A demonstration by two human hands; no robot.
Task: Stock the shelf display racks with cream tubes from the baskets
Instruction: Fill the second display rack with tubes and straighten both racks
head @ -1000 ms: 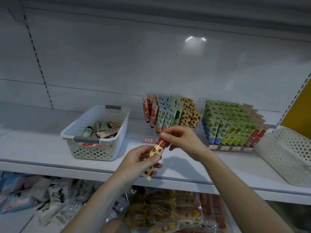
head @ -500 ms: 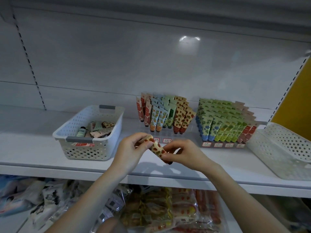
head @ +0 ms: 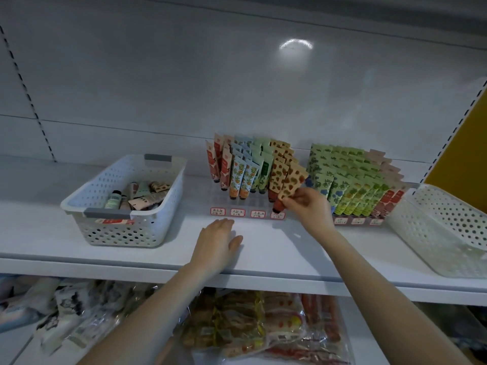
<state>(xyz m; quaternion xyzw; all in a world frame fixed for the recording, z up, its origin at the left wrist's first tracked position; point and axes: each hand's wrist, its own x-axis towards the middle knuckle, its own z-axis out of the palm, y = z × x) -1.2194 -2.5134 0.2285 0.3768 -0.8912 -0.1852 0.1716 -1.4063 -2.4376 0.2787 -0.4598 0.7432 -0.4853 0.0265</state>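
fingers of our right hand pinch a red-spotted cream tube, cap down at the front right slot of the left rack. left hand flat on shelf, fingers together. placing step; next we'd seat the cap and let go.

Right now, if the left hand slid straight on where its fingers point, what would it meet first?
Probably the front of the left display rack, at its price labels. The left hand lies flat on the shelf, with only bare shelf showing between them.
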